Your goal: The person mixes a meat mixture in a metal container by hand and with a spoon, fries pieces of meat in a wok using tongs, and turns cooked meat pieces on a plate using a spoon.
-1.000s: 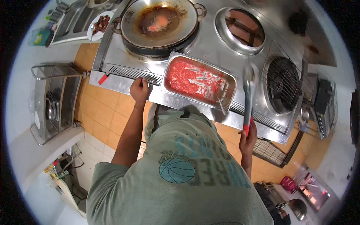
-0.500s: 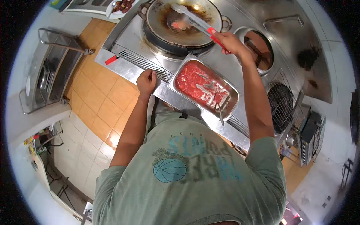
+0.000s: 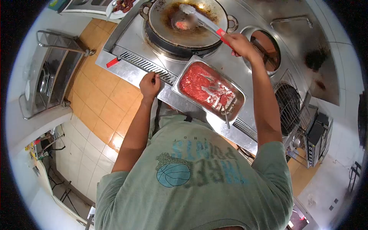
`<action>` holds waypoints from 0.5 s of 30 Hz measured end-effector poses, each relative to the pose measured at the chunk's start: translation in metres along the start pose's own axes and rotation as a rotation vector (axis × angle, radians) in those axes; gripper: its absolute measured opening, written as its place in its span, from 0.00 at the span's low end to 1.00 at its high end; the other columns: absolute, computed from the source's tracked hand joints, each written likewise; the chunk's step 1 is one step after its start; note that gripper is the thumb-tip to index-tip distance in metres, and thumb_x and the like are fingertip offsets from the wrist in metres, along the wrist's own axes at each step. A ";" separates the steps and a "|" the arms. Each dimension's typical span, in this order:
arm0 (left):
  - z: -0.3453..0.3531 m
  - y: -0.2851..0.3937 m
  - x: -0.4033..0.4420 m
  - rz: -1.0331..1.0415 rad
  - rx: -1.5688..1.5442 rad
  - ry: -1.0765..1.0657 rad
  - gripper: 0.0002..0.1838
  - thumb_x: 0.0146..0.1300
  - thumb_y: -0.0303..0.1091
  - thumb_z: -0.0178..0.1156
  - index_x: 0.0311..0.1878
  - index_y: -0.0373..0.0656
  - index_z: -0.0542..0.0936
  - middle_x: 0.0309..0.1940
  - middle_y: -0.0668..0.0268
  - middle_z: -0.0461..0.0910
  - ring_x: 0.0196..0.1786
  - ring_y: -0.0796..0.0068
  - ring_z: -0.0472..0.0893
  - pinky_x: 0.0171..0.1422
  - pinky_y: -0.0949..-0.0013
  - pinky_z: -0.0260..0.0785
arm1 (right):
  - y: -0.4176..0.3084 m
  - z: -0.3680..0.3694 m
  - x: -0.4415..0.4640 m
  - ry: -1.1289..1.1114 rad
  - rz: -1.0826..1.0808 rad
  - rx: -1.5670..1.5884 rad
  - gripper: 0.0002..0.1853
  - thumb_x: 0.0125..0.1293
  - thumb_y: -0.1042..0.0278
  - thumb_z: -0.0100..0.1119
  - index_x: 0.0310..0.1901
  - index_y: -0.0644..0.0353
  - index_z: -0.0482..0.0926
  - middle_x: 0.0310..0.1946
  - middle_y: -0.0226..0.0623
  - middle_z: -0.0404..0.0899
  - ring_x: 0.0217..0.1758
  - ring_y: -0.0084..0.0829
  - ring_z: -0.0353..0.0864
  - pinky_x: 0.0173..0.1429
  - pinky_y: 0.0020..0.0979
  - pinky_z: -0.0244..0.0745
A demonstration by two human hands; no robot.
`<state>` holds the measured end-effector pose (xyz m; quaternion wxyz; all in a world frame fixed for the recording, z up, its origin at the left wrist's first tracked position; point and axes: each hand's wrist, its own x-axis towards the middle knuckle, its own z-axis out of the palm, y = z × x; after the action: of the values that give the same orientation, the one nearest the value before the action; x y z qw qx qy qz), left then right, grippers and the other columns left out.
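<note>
My right hand is closed around the red grips of metal tongs. The head of the tongs is over the large wok, beside a small lump of reddish food in dark oil at its bottom. A blurred patch hides part of the tongs near that food. My left hand makes a loose fist at the stove's front edge, with nothing visible sticking out of it. Between my arms stands a steel pan of chopped red mixture, a spoon resting in it.
Right of the wok sits a round pot of brownish liquid. A wire rack lies further right. On the stove's front left is a red-handled object. A plate of dark reddish food stands at the upper left.
My right hand and the tongs have shifted slightly to the right. The tongs' head sits a little further right over the wok. My left hand stays put.
</note>
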<state>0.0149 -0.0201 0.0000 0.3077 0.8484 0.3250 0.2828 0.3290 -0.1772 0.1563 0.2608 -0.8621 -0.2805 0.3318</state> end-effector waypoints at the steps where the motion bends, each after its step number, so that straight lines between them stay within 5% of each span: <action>1: 0.002 0.000 0.000 0.005 -0.018 0.016 0.11 0.55 0.37 0.56 0.23 0.40 0.73 0.16 0.60 0.70 0.20 0.61 0.71 0.25 0.65 0.62 | -0.001 -0.001 -0.003 -0.006 -0.016 0.016 0.29 0.62 0.37 0.46 0.28 0.62 0.73 0.14 0.26 0.67 0.13 0.18 0.69 0.16 0.21 0.63; 7: -0.001 -0.001 -0.001 -0.013 -0.008 -0.021 0.09 0.55 0.35 0.57 0.25 0.41 0.76 0.17 0.61 0.71 0.21 0.62 0.73 0.26 0.65 0.64 | -0.005 -0.011 -0.038 0.088 0.011 0.199 0.30 0.62 0.38 0.46 0.34 0.63 0.76 0.15 0.28 0.69 0.14 0.19 0.70 0.17 0.20 0.62; 13: 0.003 -0.005 -0.003 -0.001 0.006 -0.009 0.09 0.55 0.36 0.57 0.25 0.41 0.76 0.17 0.59 0.71 0.21 0.60 0.72 0.26 0.64 0.64 | 0.012 0.011 -0.081 0.099 -0.009 0.593 0.31 0.63 0.37 0.44 0.46 0.61 0.74 0.30 0.32 0.76 0.20 0.20 0.74 0.18 0.19 0.63; 15: 0.003 -0.004 -0.003 0.008 0.013 -0.009 0.11 0.56 0.38 0.56 0.24 0.41 0.74 0.17 0.59 0.71 0.22 0.59 0.72 0.27 0.63 0.64 | 0.019 0.012 -0.080 0.030 -0.004 0.594 0.25 0.63 0.43 0.49 0.46 0.60 0.71 0.33 0.31 0.74 0.22 0.22 0.76 0.20 0.18 0.64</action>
<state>0.0138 -0.0208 -0.0053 0.3025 0.8529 0.3221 0.2780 0.2767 -0.2395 0.1707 0.5064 -0.7524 -0.1688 0.3860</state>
